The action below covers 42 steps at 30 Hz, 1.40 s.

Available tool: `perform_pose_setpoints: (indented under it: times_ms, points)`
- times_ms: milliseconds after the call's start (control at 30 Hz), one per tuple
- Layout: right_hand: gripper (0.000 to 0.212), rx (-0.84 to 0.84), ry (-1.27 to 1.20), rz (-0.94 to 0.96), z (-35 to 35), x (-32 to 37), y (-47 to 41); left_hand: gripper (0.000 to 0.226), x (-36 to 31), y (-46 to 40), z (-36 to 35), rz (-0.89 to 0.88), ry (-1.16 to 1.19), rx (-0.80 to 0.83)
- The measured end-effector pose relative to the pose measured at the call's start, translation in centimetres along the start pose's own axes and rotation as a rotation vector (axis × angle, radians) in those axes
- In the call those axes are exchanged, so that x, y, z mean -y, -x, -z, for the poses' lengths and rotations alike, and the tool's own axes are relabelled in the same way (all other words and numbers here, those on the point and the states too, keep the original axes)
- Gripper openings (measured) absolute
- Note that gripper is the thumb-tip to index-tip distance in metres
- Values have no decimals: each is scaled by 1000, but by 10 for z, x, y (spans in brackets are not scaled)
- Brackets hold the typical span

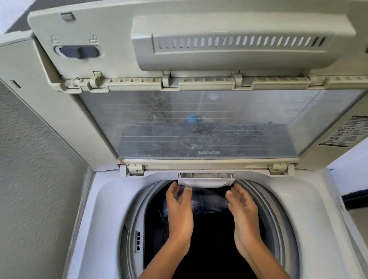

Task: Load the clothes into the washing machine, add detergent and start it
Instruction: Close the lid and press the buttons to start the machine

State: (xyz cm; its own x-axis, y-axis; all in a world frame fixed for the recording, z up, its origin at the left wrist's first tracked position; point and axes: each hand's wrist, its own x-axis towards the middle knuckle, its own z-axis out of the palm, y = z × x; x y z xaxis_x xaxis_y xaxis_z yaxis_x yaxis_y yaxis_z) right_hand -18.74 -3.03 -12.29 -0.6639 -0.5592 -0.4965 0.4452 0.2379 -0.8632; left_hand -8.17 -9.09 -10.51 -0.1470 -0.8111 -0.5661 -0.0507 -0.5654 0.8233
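A grey textured wall (11,176) stands left of the machine. A dark skirting strip (367,193) runs low at right.

My left hand (180,210) and right hand (242,216) reach side by side over the white top-loading washing machine (106,199). Dark and checked clothes (207,202) lie below them; small white plastic drawer (205,181) just beyond; folded beige lid (188,58) upright behind.

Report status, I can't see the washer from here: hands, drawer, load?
Left hand and right hand open at white plastic detergent drawer, pulled out. Dark and plaid clothes in the drum. Folded lid up.
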Motion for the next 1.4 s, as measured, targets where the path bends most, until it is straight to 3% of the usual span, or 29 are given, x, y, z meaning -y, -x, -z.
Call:
perform_pose_setpoints:
  times_ms: [133, 267, 500, 933, 1167, 1300, 1400]
  points:
    - [27, -45, -178, -98, -6, 7, -9, 48, -8, -16, -2, 150, 136, 11]
    - [41, -90, -226, -140, -11, 8, -15, 31, -13, -21, -4, 216, 259, -20]
    - [33, -170, -320, -161, -16, 9, -20, 32, -14, -22, -4, 242, 418, -41]
    - [24, -176, -392, -186, -17, 13, -21, 16, -14, -26, -1, 258, 452, -21]
    - [18, -178, -398, -204, -19, 17, -23, 21, -11, -32, -3, 254, 470, 0]
    - [24, -186, -421, -203, -21, 18, -23, 14, -9, -35, -2, 247, 481, 16]
    - [44, -193, -472, -183, -20, 18, -23, 14, -7, -37, -2, 242, 483, 25]
